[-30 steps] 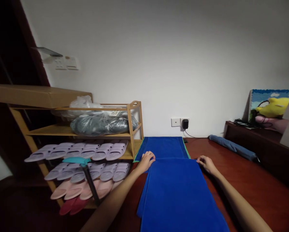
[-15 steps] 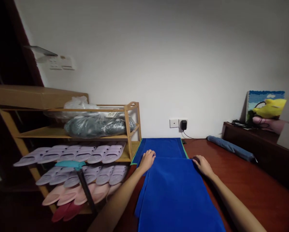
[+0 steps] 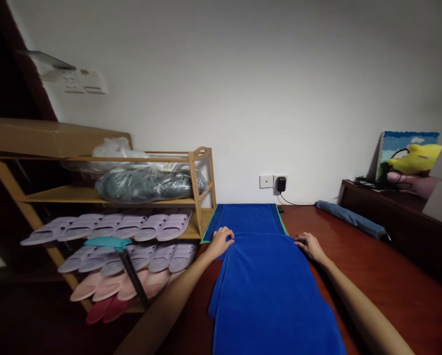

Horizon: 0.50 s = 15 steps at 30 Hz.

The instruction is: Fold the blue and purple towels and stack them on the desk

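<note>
A long blue towel (image 3: pixel 269 296) lies over the wooden surface, its far edge running straight between my two hands. My left hand (image 3: pixel 221 241) pinches the far left corner of this towel between thumb and fingers. At the far right corner, the fingertips of my right hand (image 3: pixel 310 246) are closed on the cloth. Just beyond, a blue towel section with green edging (image 3: pixel 246 217) lies flat against the wall. The nearer cloth overlaps it, so I cannot tell whether the two are one piece. On the left side, several layers show along the towel's edge.
A wooden shoe rack (image 3: pixel 202 192) with several lilac slippers (image 3: pixel 174 224) stands at left, a teal-topped pole (image 3: pixel 110 243) before it. On the red-brown tabletop (image 3: pixel 357 276) lies a rolled blue item (image 3: pixel 350 218). A black plug (image 3: pixel 281 184) sits in the wall socket.
Both hands have closed on the far corners of the towel, where they rested more loosely before. The far edge is slightly lifted at the corners. The view has tilted down a little.
</note>
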### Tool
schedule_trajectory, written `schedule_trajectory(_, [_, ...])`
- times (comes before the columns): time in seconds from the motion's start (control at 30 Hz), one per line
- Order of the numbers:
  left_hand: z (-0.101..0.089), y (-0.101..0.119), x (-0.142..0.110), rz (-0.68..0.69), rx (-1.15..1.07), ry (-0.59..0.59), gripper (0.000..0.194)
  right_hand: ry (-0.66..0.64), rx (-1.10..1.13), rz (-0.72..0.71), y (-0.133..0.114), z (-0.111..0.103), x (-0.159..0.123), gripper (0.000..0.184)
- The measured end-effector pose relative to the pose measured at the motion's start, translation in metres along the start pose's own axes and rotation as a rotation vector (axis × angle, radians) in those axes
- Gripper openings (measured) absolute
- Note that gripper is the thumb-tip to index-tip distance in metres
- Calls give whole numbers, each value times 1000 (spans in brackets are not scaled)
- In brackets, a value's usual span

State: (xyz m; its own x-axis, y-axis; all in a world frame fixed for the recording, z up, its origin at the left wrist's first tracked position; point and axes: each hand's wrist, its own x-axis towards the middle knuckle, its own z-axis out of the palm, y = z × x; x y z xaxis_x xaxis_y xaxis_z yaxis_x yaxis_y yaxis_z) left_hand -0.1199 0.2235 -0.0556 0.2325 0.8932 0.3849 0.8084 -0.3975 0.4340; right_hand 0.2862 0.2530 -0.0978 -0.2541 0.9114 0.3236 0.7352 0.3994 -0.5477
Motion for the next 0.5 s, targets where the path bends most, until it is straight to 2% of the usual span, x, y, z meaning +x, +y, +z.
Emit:
schedule_trajectory(0.13, [-9,-1,5,-38,-139,24,4,41,9,19,-1,1,1,31])
schedule_trajectory(0.3, [-20,-7,17,-77,-291,-29,14,60,37,32,1,-1,7,21])
schedule_trajectory(0.5, [-11,-10,41,-213,-399,-15,17,102,73,98,0,-1,13,31])
